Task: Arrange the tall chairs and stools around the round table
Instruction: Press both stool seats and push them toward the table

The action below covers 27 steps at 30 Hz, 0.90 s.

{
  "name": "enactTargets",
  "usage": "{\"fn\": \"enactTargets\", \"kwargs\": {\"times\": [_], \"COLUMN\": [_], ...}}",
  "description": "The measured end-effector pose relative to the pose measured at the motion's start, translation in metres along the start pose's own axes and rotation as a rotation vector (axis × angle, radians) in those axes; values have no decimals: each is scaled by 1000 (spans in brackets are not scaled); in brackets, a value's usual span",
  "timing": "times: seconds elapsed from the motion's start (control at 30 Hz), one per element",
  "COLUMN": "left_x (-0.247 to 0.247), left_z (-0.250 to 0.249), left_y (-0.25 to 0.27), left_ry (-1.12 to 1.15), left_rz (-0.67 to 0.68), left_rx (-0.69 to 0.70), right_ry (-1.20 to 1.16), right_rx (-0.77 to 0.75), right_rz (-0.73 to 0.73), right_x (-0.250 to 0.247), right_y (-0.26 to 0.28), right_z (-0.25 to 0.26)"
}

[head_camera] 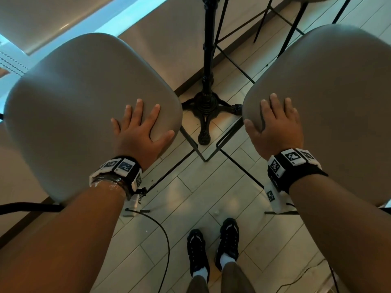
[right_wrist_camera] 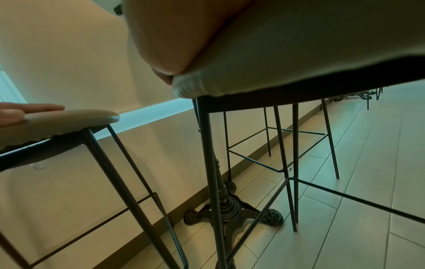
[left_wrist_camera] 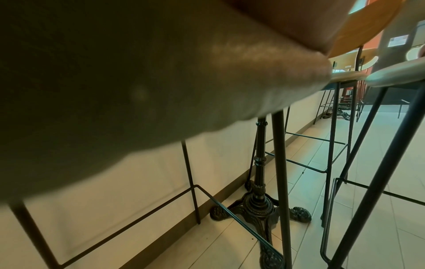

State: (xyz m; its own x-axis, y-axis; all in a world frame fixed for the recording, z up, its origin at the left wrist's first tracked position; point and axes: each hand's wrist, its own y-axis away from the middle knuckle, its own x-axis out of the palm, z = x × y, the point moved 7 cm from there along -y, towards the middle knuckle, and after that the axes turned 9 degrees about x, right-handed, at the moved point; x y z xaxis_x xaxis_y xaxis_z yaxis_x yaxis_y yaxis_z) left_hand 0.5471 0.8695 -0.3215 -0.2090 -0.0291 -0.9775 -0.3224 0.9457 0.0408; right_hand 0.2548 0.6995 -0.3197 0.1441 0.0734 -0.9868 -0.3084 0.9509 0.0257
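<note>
The left hand (head_camera: 138,127) lies with fingers spread flat on the left stool (head_camera: 84,106), thumb over its edge. The right hand (head_camera: 277,125) lies likewise on the right stool (head_camera: 330,102). The table's black pedestal (head_camera: 208,92) stands between them. Wristband markers (head_camera: 292,156) show only square codes, no legible text.

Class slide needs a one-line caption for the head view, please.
Left hand and right hand each rest on a stool seat beside the black table base.
</note>
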Motion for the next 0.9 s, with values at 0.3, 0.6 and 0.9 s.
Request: {"fn": "enactTargets", "kwargs": {"times": [0.3, 0.6, 0.9], "left_x": [-1, -4, -11], "left_z": [-7, -6, -29], "left_y": [-1, -2, -12], "left_ry": [-47, -33, 4], "left_rz": [-6, -12, -10], "left_rx": [-34, -51, -206], "right_ry": [-15, 71, 182], "right_rx": [0, -20, -130], "right_rz": [-52, -29, 32], "right_x": [2, 2, 11], "right_y": [1, 4, 10], "right_z": [4, 8, 25]}}
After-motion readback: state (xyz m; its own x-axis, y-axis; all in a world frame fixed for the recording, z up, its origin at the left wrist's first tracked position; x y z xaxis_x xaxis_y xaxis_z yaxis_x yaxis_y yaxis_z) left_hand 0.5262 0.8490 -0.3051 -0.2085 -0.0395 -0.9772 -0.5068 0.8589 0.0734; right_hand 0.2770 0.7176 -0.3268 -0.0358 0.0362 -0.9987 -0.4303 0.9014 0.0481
